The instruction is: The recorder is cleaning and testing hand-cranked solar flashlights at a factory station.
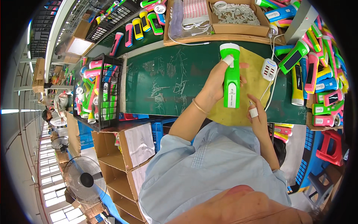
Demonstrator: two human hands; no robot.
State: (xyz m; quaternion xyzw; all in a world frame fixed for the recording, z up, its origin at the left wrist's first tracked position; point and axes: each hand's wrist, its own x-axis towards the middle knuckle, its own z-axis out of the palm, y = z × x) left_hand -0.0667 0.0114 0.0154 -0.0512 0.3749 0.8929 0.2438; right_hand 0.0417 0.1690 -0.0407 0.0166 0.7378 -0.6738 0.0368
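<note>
My left hand [217,80] is closed around a green flashlight [232,80] with a white head, held upright over the yellow mat [214,112]. The thumb, wrapped in white tape, presses near the switch below the head. To the right of the flashlight's lower end is my right hand [258,112], with white tape round a finger. Its fingers pinch a white charging cable [265,92] near a small metal tip. This cable leads up toward a white multi-port USB charger [269,70] at the mat's right edge. Flashlight and cable tip are apart.
Flashlights in several colours pile up on the right [328,74]. A black crate [108,93] of flashlights stands left on the green table [156,86]. Behind the mat is a cardboard box [238,28] of small white parts. A fan [85,180] stands lower left.
</note>
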